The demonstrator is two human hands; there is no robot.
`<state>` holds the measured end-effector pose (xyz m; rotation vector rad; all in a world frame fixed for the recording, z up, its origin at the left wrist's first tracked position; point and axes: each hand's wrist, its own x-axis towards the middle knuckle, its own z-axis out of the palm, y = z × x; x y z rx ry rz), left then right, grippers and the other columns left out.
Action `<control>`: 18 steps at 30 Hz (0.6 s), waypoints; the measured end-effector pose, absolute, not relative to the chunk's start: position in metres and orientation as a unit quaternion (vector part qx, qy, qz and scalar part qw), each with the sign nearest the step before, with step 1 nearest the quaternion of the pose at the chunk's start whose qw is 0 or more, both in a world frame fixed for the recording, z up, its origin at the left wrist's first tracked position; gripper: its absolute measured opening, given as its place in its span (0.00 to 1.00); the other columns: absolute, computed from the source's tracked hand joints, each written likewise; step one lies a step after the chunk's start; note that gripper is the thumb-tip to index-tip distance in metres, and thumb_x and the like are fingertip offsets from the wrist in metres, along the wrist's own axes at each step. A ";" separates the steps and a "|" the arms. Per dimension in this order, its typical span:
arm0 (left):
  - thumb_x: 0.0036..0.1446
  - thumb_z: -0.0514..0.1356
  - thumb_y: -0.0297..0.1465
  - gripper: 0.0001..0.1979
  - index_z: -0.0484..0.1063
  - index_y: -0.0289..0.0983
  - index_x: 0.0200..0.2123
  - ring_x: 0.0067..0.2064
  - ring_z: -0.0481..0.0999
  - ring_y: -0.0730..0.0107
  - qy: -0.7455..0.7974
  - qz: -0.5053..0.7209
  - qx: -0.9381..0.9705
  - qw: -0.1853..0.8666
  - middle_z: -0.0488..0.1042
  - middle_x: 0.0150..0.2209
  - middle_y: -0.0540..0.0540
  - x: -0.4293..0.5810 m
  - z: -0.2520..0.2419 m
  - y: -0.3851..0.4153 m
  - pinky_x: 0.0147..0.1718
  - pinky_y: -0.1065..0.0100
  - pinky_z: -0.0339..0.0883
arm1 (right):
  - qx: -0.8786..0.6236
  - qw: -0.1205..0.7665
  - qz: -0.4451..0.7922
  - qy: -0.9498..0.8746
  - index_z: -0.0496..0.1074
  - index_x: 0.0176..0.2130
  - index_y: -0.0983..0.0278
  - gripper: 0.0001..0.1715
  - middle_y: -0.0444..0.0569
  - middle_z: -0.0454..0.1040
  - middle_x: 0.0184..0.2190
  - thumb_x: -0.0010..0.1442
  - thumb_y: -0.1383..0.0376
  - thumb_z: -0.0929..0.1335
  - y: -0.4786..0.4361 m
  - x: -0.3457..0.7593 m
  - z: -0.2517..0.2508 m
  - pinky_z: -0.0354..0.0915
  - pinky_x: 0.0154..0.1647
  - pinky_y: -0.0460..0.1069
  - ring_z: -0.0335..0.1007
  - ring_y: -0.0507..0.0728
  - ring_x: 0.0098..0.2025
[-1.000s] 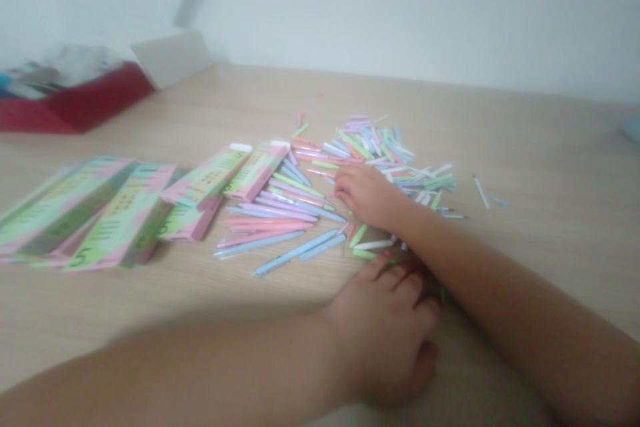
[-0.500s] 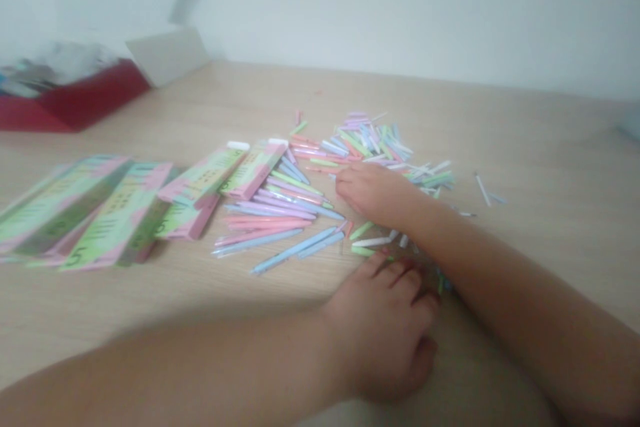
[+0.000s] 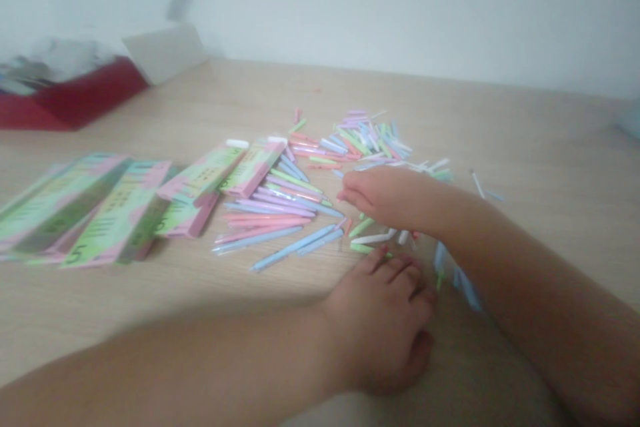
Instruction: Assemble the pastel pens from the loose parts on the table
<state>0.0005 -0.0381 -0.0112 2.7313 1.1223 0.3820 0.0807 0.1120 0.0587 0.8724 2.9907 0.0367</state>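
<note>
My left hand (image 3: 383, 320) rests palm down on the table with its fingers apart. Its fingertips are by a short green pen-like piece (image 3: 361, 248); I see nothing held. Farther up, my right hand (image 3: 383, 195) hovers over or rests on the loose pieces, its fingers pointing left and slightly blurred. The fingers look extended, though their undersides are hidden. Left of it lie slim pastel pen-like sticks (image 3: 277, 220), some apparently in clear wrapping. Behind it is a heap of short pastel and white pieces (image 3: 367, 140). Several blue pieces (image 3: 465, 287) show beside my right forearm.
Pastel printed boxes (image 3: 113, 217) marked 5 overlap at the left, and two more boxes (image 3: 205, 173) lean toward the sticks. At the far left stands a red box (image 3: 95, 97) with an open white flap (image 3: 165, 53). Loose white sticks (image 3: 477, 183) lie right. A pale wall closes the back.
My right hand has turned and shifted slightly toward me, uncovering blue pieces by the forearm. The left hand stays almost in place.
</note>
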 end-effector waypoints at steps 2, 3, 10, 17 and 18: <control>0.70 0.51 0.42 0.27 0.67 0.33 0.64 0.68 0.64 0.49 0.375 0.122 0.916 0.079 0.68 0.66 0.35 0.001 -0.010 -0.038 0.71 0.46 0.47 | 0.253 0.033 -0.034 0.966 0.74 0.31 0.61 0.17 0.47 0.77 0.27 0.71 0.59 0.66 0.100 0.080 0.067 0.53 0.28 0.50 0.66 0.55 0.26; 0.71 0.51 0.42 0.27 0.67 0.33 0.65 0.68 0.64 0.50 0.375 0.120 0.916 0.078 0.68 0.66 0.35 0.001 -0.010 -0.038 0.70 0.46 0.48 | 0.244 0.042 -0.058 0.967 0.74 0.30 0.61 0.16 0.45 0.76 0.26 0.70 0.60 0.67 0.095 0.080 0.069 0.52 0.27 0.49 0.65 0.54 0.25; 0.70 0.52 0.42 0.26 0.68 0.33 0.64 0.62 0.69 0.50 0.386 0.136 0.909 0.080 0.71 0.63 0.36 0.001 -0.010 -0.040 0.62 0.49 0.61 | 0.198 0.071 -0.124 0.970 0.77 0.35 0.58 0.06 0.43 0.80 0.32 0.62 0.68 0.70 0.084 0.080 0.051 0.57 0.31 0.48 0.70 0.54 0.31; 0.70 0.53 0.41 0.25 0.70 0.33 0.62 0.60 0.71 0.49 0.383 0.138 0.908 0.097 0.74 0.59 0.38 0.001 -0.009 -0.039 0.61 0.47 0.64 | 0.204 0.092 -0.071 0.972 0.79 0.33 0.57 0.05 0.46 0.81 0.30 0.62 0.64 0.72 0.083 0.074 0.039 0.57 0.28 0.49 0.72 0.56 0.29; 0.69 0.53 0.41 0.24 0.71 0.33 0.61 0.60 0.72 0.49 0.383 0.137 0.908 0.101 0.75 0.57 0.38 0.001 -0.009 -0.039 0.61 0.46 0.64 | 0.202 0.083 -0.065 0.974 0.80 0.31 0.58 0.06 0.46 0.81 0.28 0.61 0.65 0.72 0.081 0.071 0.038 0.58 0.28 0.50 0.71 0.56 0.28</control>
